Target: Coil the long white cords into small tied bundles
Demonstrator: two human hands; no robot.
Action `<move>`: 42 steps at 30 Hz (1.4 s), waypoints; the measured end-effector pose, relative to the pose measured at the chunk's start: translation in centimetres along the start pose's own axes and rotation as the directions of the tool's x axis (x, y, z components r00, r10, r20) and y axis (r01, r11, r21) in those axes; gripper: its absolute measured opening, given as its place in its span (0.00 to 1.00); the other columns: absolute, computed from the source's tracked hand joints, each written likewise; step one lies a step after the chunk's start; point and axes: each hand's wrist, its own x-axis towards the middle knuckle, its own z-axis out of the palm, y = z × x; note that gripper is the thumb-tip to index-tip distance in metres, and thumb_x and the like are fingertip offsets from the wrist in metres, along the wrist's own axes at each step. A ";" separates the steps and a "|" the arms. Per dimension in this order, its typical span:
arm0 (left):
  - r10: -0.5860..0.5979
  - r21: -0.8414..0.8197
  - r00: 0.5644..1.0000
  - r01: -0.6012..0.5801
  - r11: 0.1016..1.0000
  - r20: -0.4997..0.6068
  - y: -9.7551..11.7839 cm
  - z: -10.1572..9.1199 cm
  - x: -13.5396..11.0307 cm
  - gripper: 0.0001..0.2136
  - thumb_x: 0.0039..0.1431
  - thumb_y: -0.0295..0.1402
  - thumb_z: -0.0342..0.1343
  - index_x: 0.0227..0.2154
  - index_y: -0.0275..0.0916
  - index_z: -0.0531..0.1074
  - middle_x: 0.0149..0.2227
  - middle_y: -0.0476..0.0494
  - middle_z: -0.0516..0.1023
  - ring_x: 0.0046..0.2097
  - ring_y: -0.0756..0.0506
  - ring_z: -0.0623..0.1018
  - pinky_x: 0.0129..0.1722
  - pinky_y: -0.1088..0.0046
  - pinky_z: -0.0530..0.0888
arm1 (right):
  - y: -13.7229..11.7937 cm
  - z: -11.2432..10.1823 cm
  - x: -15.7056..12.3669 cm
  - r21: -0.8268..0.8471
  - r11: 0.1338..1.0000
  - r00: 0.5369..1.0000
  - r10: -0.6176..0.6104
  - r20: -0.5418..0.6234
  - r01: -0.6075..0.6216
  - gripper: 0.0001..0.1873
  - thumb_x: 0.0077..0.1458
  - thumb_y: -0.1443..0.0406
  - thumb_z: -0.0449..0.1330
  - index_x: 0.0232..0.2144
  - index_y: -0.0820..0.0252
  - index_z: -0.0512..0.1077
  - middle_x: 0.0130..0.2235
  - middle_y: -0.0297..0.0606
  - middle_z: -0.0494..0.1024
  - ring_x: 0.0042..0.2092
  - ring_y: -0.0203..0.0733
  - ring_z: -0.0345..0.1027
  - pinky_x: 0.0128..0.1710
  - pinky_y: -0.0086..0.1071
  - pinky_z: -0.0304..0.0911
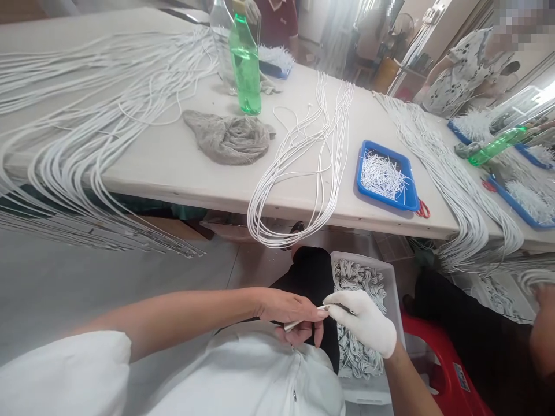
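**Pinches one white cord piece [293,326] between two hands**

Sits at a pale surface [143,184] with at least three spreads of white cords [258,211], all draped over its near edge. Counts also on the surface: three bottles, one clear [220,26] and two green [247,78]; at least five blue trays [411,195], heaped with white clippings [381,174] in the nearest; two sets of red handles [424,210], one beside that tray; one crumpled grey cloth [232,138] before the bottles. Has one white crate [365,392] below, beside the knee, full of cord bundles [359,352] too many to number.

Holds the piece over the lap: white, slim, smooth, slanting down leftward, partly hidden by fingers. Cannot tell whether single or doubled. Pinches it with thumb and fingers of the bare left hand [289,309]; closes the thumb and fingertips of the white-gloved right hand [362,320] at its upper end.
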 end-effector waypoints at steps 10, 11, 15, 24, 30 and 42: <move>0.118 -0.152 0.993 -0.118 0.981 -0.007 -0.4 0.1 0.5 0.13 0.53 0.41 0.60 0.39 0.40 0.73 0.22 0.51 0.68 0.21 0.49 0.70 0.20 0.74 0.67 | 0.1 -0.7 -0.5 0.025 0.999 0.999 0.033 -0.026 -0.032 0.10 0.58 0.65 0.56 0.35 0.57 0.78 0.31 0.33 0.78 0.32 0.38 0.69 0.33 0.29 0.61; 0.108 -0.177 0.994 -0.111 0.978 -0.027 -0.5 0.1 0.6 0.13 0.52 0.40 0.61 0.38 0.39 0.73 0.21 0.52 0.67 0.19 0.50 0.68 0.19 0.75 0.66 | 0.1 -0.8 -0.5 0.012 0.999 0.999 0.033 -0.024 -0.032 0.10 0.58 0.65 0.56 0.34 0.57 0.78 0.31 0.33 0.78 0.32 0.38 0.69 0.33 0.29 0.61; 0.019 -0.276 0.996 -0.043 0.960 -0.089 -0.7 0.2 1.3 0.10 0.51 0.37 0.63 0.31 0.35 0.73 0.15 0.59 0.51 0.16 0.57 0.47 0.13 0.81 0.46 | 0.1 -0.9 -0.5 -0.021 0.999 0.999 0.048 -0.022 -0.048 0.09 0.57 0.67 0.56 0.35 0.58 0.77 0.31 0.33 0.78 0.33 0.37 0.70 0.34 0.28 0.61; 0.126 -0.341 0.992 -0.128 0.931 -0.028 0.8 2.8 2.1 0.08 0.56 0.35 0.59 0.28 0.34 0.70 0.13 0.60 0.50 0.16 0.57 0.46 0.15 0.80 0.46 | 2.0 -2.8 -1.5 0.168 0.980 0.990 0.118 -0.076 -0.104 0.08 0.54 0.64 0.59 0.36 0.58 0.76 0.32 0.35 0.78 0.33 0.38 0.70 0.34 0.30 0.63; 0.685 -0.125 0.652 -0.748 0.652 -0.324 5.3 0.6 -0.5 0.11 0.64 0.37 0.48 0.40 0.37 0.72 0.22 0.49 0.72 0.25 0.50 0.73 0.28 0.72 0.70 | 8.9 0.1 -2.2 0.223 0.956 0.905 0.261 -0.337 -0.192 0.21 0.61 0.56 0.48 0.40 0.62 0.76 0.23 0.35 0.72 0.26 0.39 0.65 0.27 0.32 0.63; 0.303 0.068 0.952 -0.300 0.951 -0.036 2.2 -0.9 2.2 0.21 0.65 0.44 0.46 0.50 0.34 0.70 0.13 0.53 0.68 0.18 0.50 0.71 0.28 0.72 0.72 | 0.4 -9.6 -5.6 -0.016 0.988 0.888 0.130 -0.442 -0.152 0.08 0.53 0.61 0.62 0.35 0.56 0.78 0.34 0.35 0.78 0.35 0.39 0.71 0.34 0.29 0.65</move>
